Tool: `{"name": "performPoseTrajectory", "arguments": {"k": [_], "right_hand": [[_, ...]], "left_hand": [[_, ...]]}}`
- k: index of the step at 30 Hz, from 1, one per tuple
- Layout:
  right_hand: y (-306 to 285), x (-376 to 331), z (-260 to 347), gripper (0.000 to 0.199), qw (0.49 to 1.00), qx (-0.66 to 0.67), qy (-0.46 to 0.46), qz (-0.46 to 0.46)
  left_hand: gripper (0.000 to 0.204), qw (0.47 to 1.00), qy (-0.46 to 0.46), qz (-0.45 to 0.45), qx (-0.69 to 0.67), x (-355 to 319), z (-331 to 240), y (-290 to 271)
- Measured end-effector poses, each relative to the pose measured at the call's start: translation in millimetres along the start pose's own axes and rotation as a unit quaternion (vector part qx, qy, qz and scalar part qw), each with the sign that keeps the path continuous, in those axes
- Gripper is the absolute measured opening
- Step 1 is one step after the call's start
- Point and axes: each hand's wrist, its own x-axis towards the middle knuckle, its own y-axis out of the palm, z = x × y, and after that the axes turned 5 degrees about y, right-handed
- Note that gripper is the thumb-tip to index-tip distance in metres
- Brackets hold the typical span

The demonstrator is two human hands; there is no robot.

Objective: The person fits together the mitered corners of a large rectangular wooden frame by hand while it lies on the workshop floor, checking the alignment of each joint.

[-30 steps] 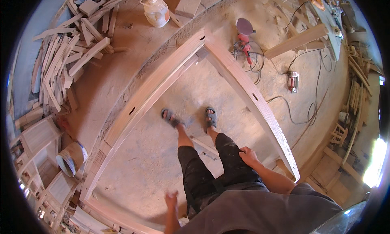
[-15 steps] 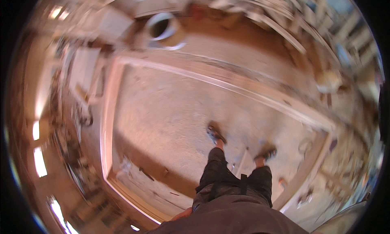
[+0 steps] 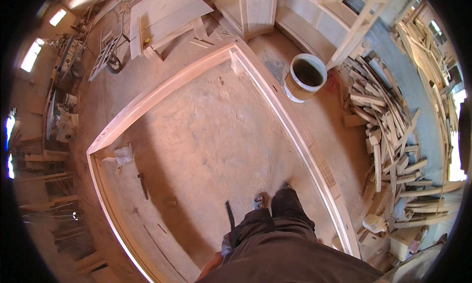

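At the lower edge, beside my dark clothing, a small part of my left hand shows; its fingers are hidden, so I cannot tell whether it holds anything. A narrow black strip sticks out beyond it, next to my shorts; whether the hand touches it is unclear. My right hand is out of sight. I stand inside a large rectangular wooden frame lying on the dusty floor. A hammer-like tool and a crumpled clear plastic bag lie within it near the left side.
Outside the frame's right side stands a bucket. A heap of wood offcuts leans along the right wall, with a pale jerrycan nearer. Ahead are a low table with a board, a wheeled metal cart and wooden cabinets.
My view has turned to the left, so the frame and bucket appear swung to the right. My feet have stepped; the left hand stays low beside my body.
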Motion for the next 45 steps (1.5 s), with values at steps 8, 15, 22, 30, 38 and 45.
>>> {"name": "performPoseTrajectory", "arguments": {"k": [8, 15, 22, 30, 38, 45], "right_hand": [[-244.9, 352.4, 295.5, 0.03, 0.964, -0.161, -0.131, -0.165], [-364.6, 605.2, 615.7, 0.092, 0.971, 0.017, -0.117, -0.206], [-420.8, 753.3, 755.4, 0.104, 0.962, -0.053, -0.066, -0.26], [-403.4, 810.5, 812.3, 0.089, 0.958, -0.015, 0.024, -0.286], [-400.3, 818.9, 820.4, 0.07, 0.944, -0.007, 0.043, -0.328], [-406.7, 820.6, 823.4, 0.07, 0.951, -0.002, 0.069, -0.302]], "left_hand": [[0.059, 0.958, 0.089, -0.229, -0.147, 105.6, -202.9, -166.3], [0.062, 0.898, 0.266, -0.317, 0.148, 298.9, -481.1, -348.2], [0.073, 0.791, 0.404, -0.381, 0.258, 451.7, -841.9, -455.1], [0.093, 0.729, 0.452, -0.333, 0.391, 565.4, -989.3, -483.7], [0.069, 0.76, 0.41, -0.291, 0.412, 570.4, -1014.4, -489.7], [0.061, 0.768, 0.402, -0.271, 0.419, 571.4, -1019.5, -492.2]]}}
